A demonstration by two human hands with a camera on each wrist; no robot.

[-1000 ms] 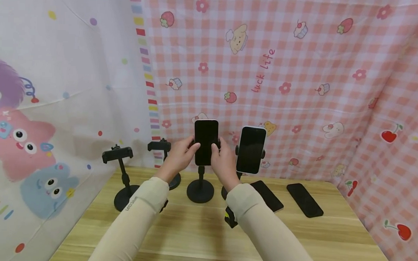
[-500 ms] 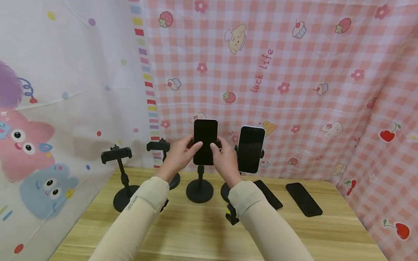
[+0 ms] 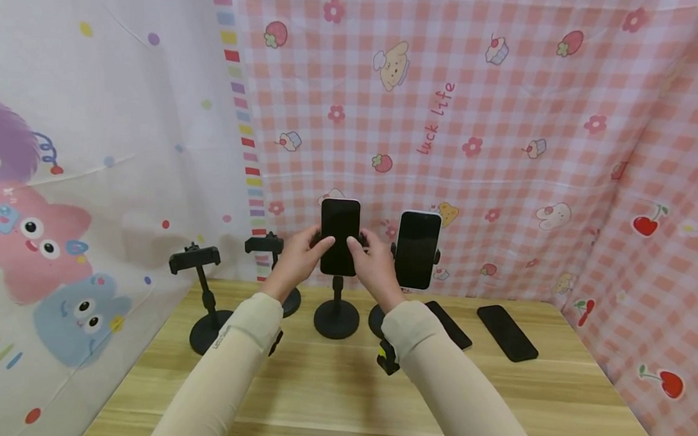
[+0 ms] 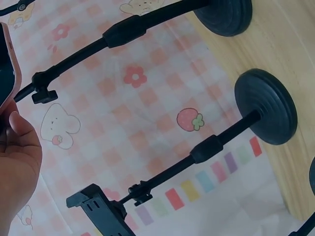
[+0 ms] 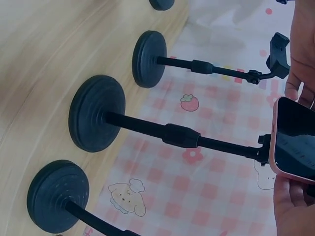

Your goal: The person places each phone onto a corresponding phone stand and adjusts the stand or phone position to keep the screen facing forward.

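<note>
In the head view, a phone (image 3: 340,225) with a dark screen stands upright at the top of a black phone stand (image 3: 336,319). The right wrist view shows the phone's pink edge (image 5: 276,137) against the stand's holder. My left hand (image 3: 295,260) grips the phone's left side, thumb on the front edge. On the opposite side my right hand (image 3: 375,267) does likewise, its thumb over the screen's edge. The fingers behind the phone are hidden. Just right of my right hand, another phone (image 3: 418,250) with a white edge sits in a second stand's holder.
Two stands with bare holders, one far left (image 3: 195,259) and one (image 3: 265,243) behind my left hand, share the wooden table (image 3: 319,396). Two phones lie flat on the right, one (image 3: 506,332) farther out and one (image 3: 450,325) partly behind my right sleeve. Patterned cloth (image 3: 503,89) hangs behind.
Both hands and the phone between them have shifted very slightly left, while the stand's base has edged slightly right. Both hands keep their hold. The other stands and phones stay put.
</note>
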